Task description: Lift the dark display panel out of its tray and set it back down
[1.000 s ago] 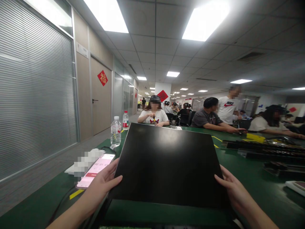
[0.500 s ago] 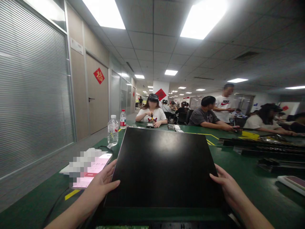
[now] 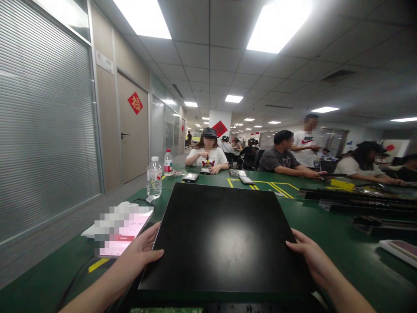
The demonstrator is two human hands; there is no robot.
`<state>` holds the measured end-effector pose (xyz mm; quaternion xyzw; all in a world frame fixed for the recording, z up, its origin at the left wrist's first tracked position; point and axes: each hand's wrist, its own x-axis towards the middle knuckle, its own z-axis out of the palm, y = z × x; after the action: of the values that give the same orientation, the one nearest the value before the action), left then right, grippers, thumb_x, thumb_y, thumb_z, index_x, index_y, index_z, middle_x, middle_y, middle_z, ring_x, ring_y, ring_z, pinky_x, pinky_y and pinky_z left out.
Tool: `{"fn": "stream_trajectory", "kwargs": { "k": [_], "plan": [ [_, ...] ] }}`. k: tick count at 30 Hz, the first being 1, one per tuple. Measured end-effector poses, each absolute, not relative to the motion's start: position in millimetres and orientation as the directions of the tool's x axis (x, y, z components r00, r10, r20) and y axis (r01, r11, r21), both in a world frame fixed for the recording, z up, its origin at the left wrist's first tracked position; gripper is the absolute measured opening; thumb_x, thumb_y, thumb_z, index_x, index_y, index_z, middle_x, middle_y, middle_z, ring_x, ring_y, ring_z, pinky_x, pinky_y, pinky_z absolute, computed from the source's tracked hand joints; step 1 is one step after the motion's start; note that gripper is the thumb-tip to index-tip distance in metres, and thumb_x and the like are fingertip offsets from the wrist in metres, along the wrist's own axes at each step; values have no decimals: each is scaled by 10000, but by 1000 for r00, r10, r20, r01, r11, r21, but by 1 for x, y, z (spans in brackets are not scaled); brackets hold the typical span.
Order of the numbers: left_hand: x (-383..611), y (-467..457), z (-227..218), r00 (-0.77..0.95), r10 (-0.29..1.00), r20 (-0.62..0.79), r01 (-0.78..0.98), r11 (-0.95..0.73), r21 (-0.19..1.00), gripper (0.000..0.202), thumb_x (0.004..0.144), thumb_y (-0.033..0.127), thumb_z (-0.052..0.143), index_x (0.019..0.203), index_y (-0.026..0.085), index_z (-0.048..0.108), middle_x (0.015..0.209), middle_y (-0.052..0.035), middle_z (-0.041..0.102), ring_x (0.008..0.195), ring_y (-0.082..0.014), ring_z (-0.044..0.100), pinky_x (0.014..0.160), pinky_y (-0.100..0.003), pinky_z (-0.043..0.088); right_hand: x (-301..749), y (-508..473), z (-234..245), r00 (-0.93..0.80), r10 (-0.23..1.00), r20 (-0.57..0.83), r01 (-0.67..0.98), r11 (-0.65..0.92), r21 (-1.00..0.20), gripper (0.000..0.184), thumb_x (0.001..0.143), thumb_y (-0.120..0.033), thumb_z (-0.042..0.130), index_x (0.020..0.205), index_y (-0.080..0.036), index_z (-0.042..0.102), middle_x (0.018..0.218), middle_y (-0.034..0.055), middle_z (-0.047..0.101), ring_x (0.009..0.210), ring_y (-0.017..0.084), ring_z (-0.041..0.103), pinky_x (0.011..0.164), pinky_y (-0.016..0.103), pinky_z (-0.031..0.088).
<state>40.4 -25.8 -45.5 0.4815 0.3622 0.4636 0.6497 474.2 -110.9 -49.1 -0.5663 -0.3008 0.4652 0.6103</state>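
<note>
A wide black flat panel (image 3: 202, 234) with a smooth, shiny face is held in front of me, its far edge away from me. My left hand (image 3: 145, 252) grips its left edge, thumb on top and fingers underneath. Along the opposite edge, my right hand (image 3: 304, 252) holds it the same way. Below the panel's near side, at the bottom of the view, part of a green circuit board (image 3: 166, 310) and dark parts show; the panel hides the rest.
On the green table (image 3: 332, 256) at left lie a lit phone (image 3: 130, 230) and a water bottle (image 3: 154, 178). Dark metal rails (image 3: 358, 204) lie at right. A person (image 3: 208, 154) across the table works on a small device. Others sit or stand further right.
The panel has tipped flatter, with its far edge lower, and my hands still hold both sides. Small devices and yellow tape lines on the far table now show above it.
</note>
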Motion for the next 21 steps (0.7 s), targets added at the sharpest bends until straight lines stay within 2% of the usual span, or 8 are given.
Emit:
{"fn": "stream_trajectory", "kwargs": {
  "k": [7,15,21],
  "plan": [
    [38,-22,-46,347,938,-27,-214,107,971,712,590,89,657,1257,182,423,1378,-72,401,1242,-261,369,1006,-368,342,471,-111,-46,418,885,-205,-199,-131,-971,547,568,-164,613,1104,-224,518,859,54,698,775,258,647,663,346,486],
    [39,-26,-45,377,926,-32,-248,134,960,688,568,38,622,1221,174,451,1285,-88,521,1190,-283,443,966,-413,383,463,-106,-48,492,854,-171,-18,-186,-982,306,606,-263,609,908,-213,599,817,33,698,751,223,639,653,300,460],
    [35,-22,-52,378,926,-9,-165,77,983,599,625,101,643,1190,179,459,1322,-84,482,1219,-251,412,1004,-373,345,457,-107,-47,517,847,-120,98,-198,-975,212,613,-294,606,806,-205,603,791,17,692,738,202,629,627,270,440]
  ]
}}
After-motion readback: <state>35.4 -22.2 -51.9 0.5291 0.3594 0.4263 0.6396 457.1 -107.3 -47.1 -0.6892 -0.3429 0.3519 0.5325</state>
